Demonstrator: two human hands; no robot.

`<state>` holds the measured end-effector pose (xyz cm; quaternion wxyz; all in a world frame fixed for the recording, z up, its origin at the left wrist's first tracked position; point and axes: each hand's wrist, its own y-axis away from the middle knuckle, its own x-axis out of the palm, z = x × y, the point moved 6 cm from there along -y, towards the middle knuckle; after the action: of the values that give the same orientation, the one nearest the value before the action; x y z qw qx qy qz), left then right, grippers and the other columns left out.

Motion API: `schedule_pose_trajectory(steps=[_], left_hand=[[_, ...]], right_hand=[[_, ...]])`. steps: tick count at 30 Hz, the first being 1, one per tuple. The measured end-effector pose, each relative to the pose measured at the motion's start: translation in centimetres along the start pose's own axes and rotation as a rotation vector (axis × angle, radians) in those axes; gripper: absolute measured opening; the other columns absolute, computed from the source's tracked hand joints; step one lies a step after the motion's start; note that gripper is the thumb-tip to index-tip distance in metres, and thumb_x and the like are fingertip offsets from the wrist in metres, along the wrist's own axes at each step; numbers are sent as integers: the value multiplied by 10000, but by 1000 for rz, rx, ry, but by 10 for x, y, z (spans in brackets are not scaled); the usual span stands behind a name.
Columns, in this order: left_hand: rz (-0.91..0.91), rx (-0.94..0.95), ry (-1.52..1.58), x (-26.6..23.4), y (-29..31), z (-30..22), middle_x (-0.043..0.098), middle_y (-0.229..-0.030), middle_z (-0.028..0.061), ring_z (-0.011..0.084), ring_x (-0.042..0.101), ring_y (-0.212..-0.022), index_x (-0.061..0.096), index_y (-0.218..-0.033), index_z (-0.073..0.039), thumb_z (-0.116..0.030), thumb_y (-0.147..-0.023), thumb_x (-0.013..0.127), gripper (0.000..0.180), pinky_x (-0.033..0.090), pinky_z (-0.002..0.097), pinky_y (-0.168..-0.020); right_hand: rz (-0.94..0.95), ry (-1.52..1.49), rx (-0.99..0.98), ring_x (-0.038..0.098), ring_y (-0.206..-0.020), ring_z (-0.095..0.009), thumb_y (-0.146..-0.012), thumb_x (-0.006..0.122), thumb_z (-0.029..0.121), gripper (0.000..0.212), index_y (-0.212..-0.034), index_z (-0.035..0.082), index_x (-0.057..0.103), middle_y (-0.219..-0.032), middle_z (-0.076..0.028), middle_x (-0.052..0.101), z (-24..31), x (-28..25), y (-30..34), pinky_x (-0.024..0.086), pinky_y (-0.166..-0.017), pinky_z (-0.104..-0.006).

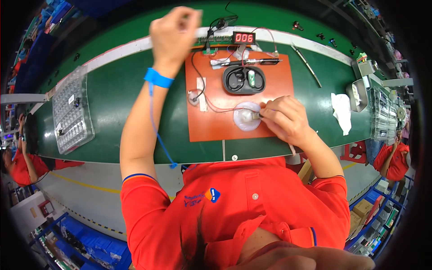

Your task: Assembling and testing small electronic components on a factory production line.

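My left hand (174, 36) is raised at the far side of the bench, by a long green circuit board (216, 39). Its fingers are curled together, and whatever may be in them is hidden. A blue wrist strap (159, 78) with a cord circles that wrist. My right hand (286, 118) is closed at the right rim of a round whitish dish (245, 121), its fingertips pinching a small dark piece too small to name. Thin red wires reach that dish. Behind it on the orange mat (211, 128) lies an open black oval case (245, 90) with a green-and-white piece inside.
A red digital display (244, 38) stands behind the mat, and tweezers-like tools (252, 61) lie before it. A thin rod (307, 66), a white cloth (341, 113) and a grey bin (358, 96) are to the right. At left lies a clear plastic tray (74, 112). Other people sit at both sides.
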<state>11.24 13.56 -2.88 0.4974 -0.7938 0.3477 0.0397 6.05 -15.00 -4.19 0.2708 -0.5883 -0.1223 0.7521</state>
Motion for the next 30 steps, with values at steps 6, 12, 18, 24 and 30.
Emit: schedule_pose_trajectory(steps=[6,12,18,24,30], left_hand=[[-186,-352,-82,-47,23,142,671,-662,52,134,627,-597,711,-924,-75,-218,-909,677,148,482,262,-583],[-87,-516,-19,-31,26,134,687,-697,20,79,622,-643,707,-1014,-81,-232,-931,661,178,471,231,-619],[-22,-493,-4,-33,24,138,700,-700,53,122,658,-636,711,-980,-67,-230,-926,646,184,507,259,-624],[15,-489,-2,-23,19,140,714,-716,49,124,671,-652,716,-989,-72,-233,-911,658,189,512,266,-630],[8,-466,3,-22,26,145,717,-720,43,153,675,-646,724,-970,-101,-241,-899,658,170,516,278,-631]], right_hand=[[-150,-147,397,615,-768,-182,-852,688,59,142,-978,20,635,-899,-80,658,-101,-21,-23,484,-700,-288],[-295,265,517,605,-814,-181,-881,677,112,158,-1005,23,635,-935,-82,632,-190,-32,-49,483,-682,-298],[-98,-97,349,588,-880,-274,-786,762,136,287,-1014,26,627,-984,-119,607,-80,-1,-51,490,-756,-353],[32,-116,294,588,-920,-231,-742,798,97,319,-979,6,604,-978,-114,610,-52,16,-45,477,-807,-333],[-4,-345,466,592,-912,-239,-757,751,33,259,-969,6,604,-980,-117,615,-46,16,-22,479,-813,-345]])
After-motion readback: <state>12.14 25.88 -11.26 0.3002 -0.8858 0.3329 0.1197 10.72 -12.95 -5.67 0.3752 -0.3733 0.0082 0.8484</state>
